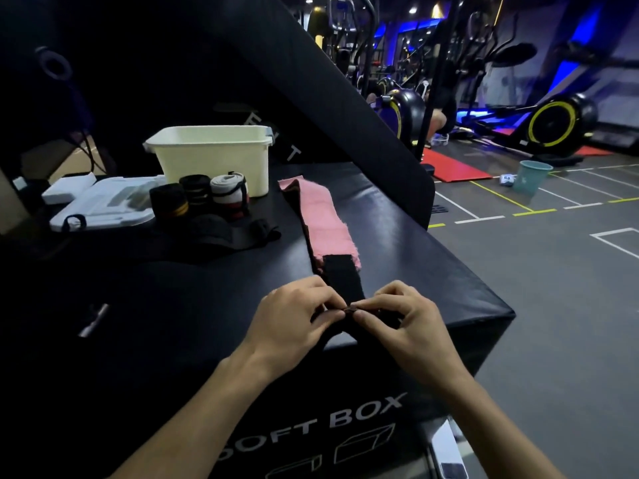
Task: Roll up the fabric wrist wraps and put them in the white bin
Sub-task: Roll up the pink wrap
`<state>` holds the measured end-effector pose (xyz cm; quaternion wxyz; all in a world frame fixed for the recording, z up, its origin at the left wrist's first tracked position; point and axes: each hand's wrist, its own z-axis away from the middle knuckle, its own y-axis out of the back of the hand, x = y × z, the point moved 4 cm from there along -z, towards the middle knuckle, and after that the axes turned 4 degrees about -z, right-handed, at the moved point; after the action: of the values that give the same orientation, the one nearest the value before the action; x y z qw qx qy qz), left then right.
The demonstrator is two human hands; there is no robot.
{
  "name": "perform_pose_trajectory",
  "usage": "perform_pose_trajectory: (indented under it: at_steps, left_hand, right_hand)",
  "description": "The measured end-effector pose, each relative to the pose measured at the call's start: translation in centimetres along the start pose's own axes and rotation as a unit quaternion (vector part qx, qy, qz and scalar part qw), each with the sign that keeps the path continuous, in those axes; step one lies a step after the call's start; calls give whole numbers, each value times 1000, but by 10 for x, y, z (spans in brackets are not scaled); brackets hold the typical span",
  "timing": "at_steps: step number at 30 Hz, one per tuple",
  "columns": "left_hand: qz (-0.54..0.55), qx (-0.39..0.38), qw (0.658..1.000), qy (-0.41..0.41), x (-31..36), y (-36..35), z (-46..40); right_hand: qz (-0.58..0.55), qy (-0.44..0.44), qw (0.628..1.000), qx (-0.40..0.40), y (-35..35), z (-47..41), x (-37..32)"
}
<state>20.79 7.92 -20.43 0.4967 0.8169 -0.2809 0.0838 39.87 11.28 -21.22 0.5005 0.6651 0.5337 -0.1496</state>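
Observation:
A long pink wrist wrap [320, 216] with a black end strip lies stretched out on the black soft box [432, 250], running away from me. My left hand [294, 316] and my right hand [401, 319] both pinch the wrap's near black end, fingertips meeting at its edge. The white bin [214, 157] stands at the back of the box. In front of it stand three rolled wraps: two black ones [169, 202] [196, 190] and a white and red one [230, 193]. An unrolled black wrap [238, 233] lies flat beside them.
A white moulded tray [100, 205] lies left of the bin. A slanted black pad [311, 84] rises behind the box. To the right are the gym floor, a teal bucket [532, 176], red mats and exercise machines.

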Motion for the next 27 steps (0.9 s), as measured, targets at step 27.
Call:
perform_pose_trajectory:
  at_steps: [27]
  left_hand:
    - [-10,10,1000,3,4,-6,14]
  right_hand:
    - [72,18,994,-80,1,-16,-3]
